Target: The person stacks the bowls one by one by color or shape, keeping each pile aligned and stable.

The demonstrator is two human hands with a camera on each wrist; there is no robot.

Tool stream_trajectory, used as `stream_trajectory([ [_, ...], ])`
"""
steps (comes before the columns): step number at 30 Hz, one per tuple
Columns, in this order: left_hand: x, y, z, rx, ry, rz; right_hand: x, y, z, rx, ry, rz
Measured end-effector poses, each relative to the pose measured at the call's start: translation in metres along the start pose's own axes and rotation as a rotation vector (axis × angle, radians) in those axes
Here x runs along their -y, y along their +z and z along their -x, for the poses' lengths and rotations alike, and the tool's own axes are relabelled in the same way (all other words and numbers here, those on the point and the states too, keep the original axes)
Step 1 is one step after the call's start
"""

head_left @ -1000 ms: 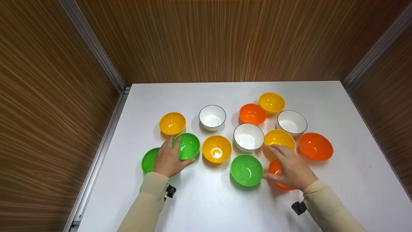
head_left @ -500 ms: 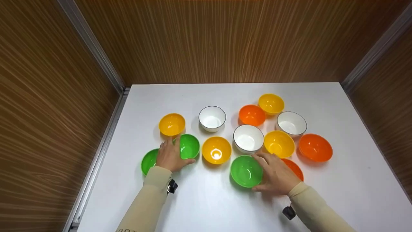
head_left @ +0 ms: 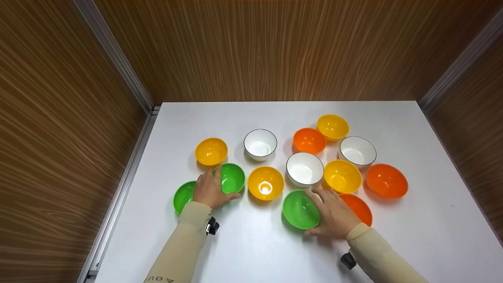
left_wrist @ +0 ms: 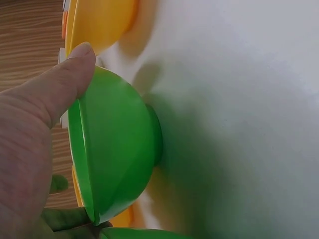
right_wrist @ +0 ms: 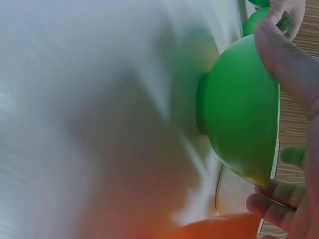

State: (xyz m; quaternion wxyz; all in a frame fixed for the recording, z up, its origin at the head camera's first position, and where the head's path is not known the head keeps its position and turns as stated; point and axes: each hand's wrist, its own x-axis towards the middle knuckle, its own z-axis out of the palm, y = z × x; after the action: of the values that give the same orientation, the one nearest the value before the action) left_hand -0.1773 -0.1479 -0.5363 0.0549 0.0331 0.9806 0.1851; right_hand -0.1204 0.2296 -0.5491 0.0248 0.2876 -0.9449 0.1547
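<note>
My left hand (head_left: 211, 192) grips a green bowl (head_left: 232, 179) by its rim. In the left wrist view the thumb lies on one side of that bowl (left_wrist: 117, 144) and the fingertips on the opposite side. Another green bowl (head_left: 183, 197) stands partly hidden behind the left hand. To the right, my right hand (head_left: 334, 216) holds the rim of a third green bowl (head_left: 298, 210). The right wrist view shows thumb and fingers spanning this bowl (right_wrist: 241, 109). Both held bowls are upright, with their bases at or close to the table. An orange bowl (head_left: 359, 208) is half covered by the right hand.
Yellow bowls (head_left: 265, 183) and white bowls (head_left: 304, 169) stand upright among the green ones. More orange bowls (head_left: 387, 181) are at the right and back. The white table (head_left: 243, 251) is enclosed by wood-patterned panels (head_left: 255, 51).
My right hand has moved left from over the orange bowl and taken hold of the green bowl's rim. The left hand stays on its green bowl, almost unmoved.
</note>
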Motion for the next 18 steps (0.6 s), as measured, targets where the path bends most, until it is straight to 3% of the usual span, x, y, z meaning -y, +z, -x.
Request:
stream_trajectory([
  [18,-0.0012,-0.0010,-0.0058,0.021,-0.053,0.078,0.0060,0.0063,-0.0061,0.027,-0.006,0.017],
])
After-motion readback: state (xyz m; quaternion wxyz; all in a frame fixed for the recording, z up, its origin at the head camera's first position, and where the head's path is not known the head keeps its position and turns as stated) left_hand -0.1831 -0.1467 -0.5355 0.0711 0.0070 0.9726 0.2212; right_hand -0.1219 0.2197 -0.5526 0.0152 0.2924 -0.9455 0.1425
